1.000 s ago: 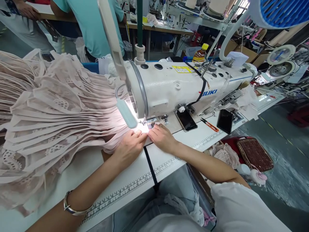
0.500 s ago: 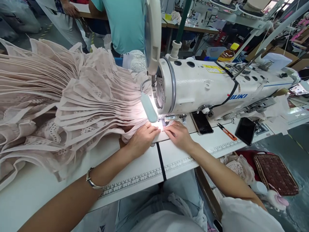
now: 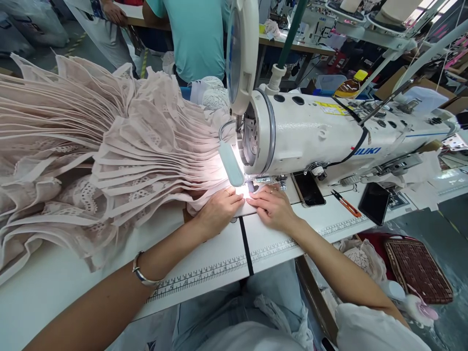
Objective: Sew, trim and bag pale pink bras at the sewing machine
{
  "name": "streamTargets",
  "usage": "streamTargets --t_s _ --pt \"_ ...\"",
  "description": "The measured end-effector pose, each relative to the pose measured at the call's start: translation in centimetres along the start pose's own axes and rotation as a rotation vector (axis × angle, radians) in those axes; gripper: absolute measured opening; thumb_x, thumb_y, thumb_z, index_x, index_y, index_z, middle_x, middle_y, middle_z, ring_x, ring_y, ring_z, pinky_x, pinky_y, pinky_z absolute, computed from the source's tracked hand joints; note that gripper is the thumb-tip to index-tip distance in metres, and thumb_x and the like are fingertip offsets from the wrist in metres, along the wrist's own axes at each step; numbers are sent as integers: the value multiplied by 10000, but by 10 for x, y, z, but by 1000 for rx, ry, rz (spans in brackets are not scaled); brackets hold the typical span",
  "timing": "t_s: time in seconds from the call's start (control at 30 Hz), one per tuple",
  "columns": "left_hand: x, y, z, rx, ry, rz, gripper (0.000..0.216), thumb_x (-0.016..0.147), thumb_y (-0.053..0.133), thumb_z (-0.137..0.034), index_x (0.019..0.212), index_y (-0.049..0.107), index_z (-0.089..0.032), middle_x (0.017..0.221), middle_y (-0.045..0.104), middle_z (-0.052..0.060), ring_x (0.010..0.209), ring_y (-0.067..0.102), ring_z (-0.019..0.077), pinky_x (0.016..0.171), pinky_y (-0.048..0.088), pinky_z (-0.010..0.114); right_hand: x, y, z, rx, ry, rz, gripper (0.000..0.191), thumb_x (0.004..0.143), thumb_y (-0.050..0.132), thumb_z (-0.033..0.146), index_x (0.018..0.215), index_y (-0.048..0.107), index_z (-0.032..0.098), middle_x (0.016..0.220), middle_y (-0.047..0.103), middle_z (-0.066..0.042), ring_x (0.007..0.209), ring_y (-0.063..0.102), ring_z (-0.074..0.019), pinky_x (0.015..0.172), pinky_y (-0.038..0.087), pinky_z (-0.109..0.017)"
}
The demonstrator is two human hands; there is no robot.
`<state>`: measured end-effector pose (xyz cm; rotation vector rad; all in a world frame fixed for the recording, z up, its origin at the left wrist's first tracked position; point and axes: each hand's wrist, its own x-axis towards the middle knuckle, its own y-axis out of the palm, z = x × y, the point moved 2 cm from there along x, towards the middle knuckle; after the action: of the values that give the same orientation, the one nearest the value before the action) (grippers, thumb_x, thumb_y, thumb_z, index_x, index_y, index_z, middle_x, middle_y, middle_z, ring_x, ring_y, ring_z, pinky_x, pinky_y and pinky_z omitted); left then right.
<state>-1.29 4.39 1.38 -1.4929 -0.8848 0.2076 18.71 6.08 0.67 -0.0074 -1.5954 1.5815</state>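
Observation:
Close in front of the lit needle area of a white sewing machine [image 3: 300, 131], my left hand [image 3: 218, 212] has its fingers pressed together on the edge of pale pink lace-trimmed fabric [image 3: 157, 163]. My right hand [image 3: 273, 208] pinches the fabric on the other side of the needle area, its fingertips near those of my left. What lies under the fingertips is mostly hidden and washed out by the light. A pale teal paddle-shaped piece [image 3: 231, 165] hangs just above my left fingers. The fabric spreads leftward in a large pleated heap.
Right of my hands lie a phone [image 3: 310, 189], orange-handled thread snips [image 3: 346, 204] and a dark flat device [image 3: 374, 204]. A printed ruler strip [image 3: 204, 275] runs along the table's front edge. Beyond the table is a person in a teal shirt [image 3: 195, 39].
The view has shifted slightly, so the machine and heap sit further right. My hands stay at the needle area; the right fingers have moved a little against the machine.

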Motion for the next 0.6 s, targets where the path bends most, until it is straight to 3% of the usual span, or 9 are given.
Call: streamTargets --t_s 0.1,0.23,0.43,0.6 --pt "-1 2 1 30 -62 -59 257 960 403 -72 932 645 -151 999 695 72 928 584 198 812 504 342 2 0 -1 40 96 56 364 887 462 68 956 774 242 1019 734 -44 941 620 -212 819 485 -379" --pt "-3 4 3 57 -132 -90 269 899 406 -44 1036 624 -126 1189 641 137 1099 579 248 929 518 410 2 3 -4 119 208 92 370 886 451 57 927 767 245 1178 695 -49 1058 621 -220 888 479 -402" --pt "-3 2 4 61 -98 -7 316 902 368 -39 1075 616 -129 1210 645 133 1122 600 243 1036 481 440 1 6 -4 115 104 60 330 935 445 85 917 742 227 1089 732 -66 1069 617 -222 927 458 -431" --pt "-1 -2 3 56 -102 19 338 910 342 -37 1077 616 -139 1241 633 132 1121 597 238 1011 482 425 2 4 -2 97 46 35 311 883 455 33 922 712 203 1117 723 -72 1073 608 -224 902 479 -418"
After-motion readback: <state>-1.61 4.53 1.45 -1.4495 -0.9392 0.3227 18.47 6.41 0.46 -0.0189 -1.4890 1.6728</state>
